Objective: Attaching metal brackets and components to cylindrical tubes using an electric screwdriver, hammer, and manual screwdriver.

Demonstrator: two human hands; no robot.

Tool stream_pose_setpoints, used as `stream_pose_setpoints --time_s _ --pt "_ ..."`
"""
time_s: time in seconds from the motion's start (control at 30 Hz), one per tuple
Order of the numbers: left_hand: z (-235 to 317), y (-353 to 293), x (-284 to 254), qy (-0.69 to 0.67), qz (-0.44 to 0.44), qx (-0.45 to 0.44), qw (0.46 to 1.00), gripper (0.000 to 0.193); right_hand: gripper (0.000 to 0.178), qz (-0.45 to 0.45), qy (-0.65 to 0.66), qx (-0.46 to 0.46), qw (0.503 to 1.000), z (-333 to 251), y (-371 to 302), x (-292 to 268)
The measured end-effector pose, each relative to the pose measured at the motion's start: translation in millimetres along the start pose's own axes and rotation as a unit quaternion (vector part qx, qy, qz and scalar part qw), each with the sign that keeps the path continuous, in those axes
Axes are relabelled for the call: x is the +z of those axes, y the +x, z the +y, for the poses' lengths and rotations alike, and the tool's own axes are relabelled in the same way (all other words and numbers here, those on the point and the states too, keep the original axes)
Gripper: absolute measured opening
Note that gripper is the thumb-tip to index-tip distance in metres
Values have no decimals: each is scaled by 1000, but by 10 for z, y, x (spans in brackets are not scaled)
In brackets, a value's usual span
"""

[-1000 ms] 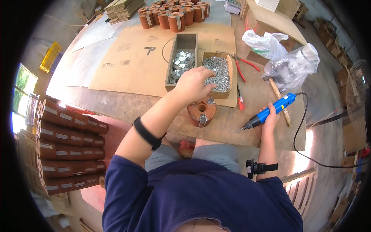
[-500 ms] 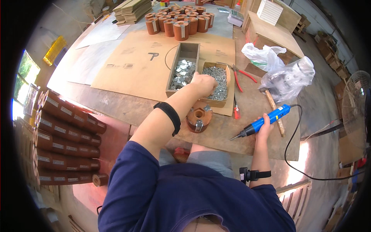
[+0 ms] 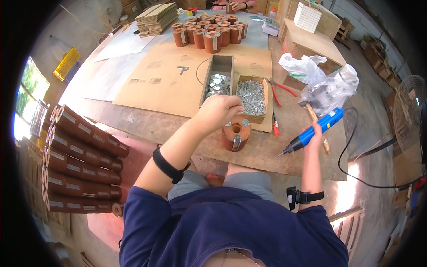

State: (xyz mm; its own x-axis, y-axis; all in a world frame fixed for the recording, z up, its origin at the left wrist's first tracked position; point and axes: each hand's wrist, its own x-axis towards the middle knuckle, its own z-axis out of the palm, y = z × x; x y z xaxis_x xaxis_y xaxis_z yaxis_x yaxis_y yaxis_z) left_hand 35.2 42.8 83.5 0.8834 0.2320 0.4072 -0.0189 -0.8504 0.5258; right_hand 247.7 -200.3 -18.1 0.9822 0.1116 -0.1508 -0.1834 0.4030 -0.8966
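My right hand [image 3: 314,137] grips a blue electric screwdriver [image 3: 319,129] with a black nose, its bit angled down to the left above the table. My left hand [image 3: 219,111] is closed in a pinch over a brown cylinder [image 3: 236,135] with a central hole and metal clips on its top edge; what lies between the fingertips is too small to make out. Just beyond are a cardboard box of screws [image 3: 251,95] and a long grey box [image 3: 221,66] of small metal plates, partly covered by my left hand.
Red-handled pliers [image 3: 284,90], a red-handled screwdriver [image 3: 275,123] and a hammer [image 3: 313,116] lie on the right. Behind them sit plastic bags [image 3: 331,89]. More brown cylinders [image 3: 212,41] stand at the back, others are stacked [image 3: 80,164] at left. A power cord [image 3: 344,164] hangs right.
My left hand has come out of the screw box and moved back toward me, above the near cylinder. My right hand still holds the electric screwdriver, shifted slightly right.
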Motion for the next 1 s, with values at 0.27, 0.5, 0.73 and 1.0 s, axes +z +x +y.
stream_pose_setpoints --time_s 0.27,0.5,0.73,1.0 --pt "373 -552 -59 -244 35 -116 962 8 40 -225 80 -147 960 -859 -806 875" --pt "334 -764 107 -123 88 -63 987 11 46 -344 125 -241 899 -1104 -1321 1251" --pt "295 -815 207 -54 136 16 989 14 49 -371 103 -323 864 -940 -1538 1419" --pt "355 -865 206 -148 130 -75 977 14 49 -407 138 -304 850 -828 -1674 1528"
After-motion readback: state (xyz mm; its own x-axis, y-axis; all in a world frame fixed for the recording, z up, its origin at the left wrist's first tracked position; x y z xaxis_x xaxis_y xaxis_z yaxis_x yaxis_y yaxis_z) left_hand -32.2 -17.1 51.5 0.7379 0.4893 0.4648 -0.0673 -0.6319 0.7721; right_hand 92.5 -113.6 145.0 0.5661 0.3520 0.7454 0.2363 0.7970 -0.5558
